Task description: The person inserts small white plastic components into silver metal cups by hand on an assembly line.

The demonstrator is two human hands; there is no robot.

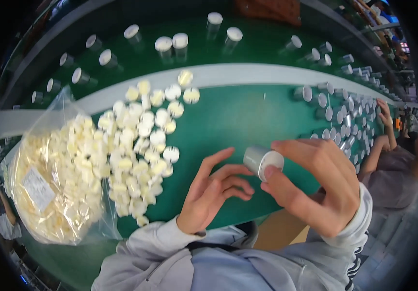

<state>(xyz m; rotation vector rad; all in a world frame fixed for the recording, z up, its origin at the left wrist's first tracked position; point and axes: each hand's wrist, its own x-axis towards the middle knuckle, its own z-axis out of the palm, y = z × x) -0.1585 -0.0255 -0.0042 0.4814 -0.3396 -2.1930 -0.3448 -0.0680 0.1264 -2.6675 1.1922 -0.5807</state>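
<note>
My right hand point(323, 186) pinches a small silver cylinder point(254, 158) between thumb and forefinger. The cylinder is tilted, its pale round end facing me with the thumb pressed on it. Close to the cylinder's left side is my left hand point(211, 191), its fingers apart and bent, holding nothing. One of its fingertips comes very near the cylinder; I cannot tell whether they touch. Left of that hand, loose white and cream discs point(158, 138) lie heaped on the green table point(218, 116).
A clear plastic bag point(64, 104) full of similar discs lies at the left. Several silver cylinders point(324, 113) stand or lie at the right, near another person's hand point(386, 114). Beyond a pale rail point(238, 72), white-topped cylinders point(234, 35) stand on a green belt point(267, 48).
</note>
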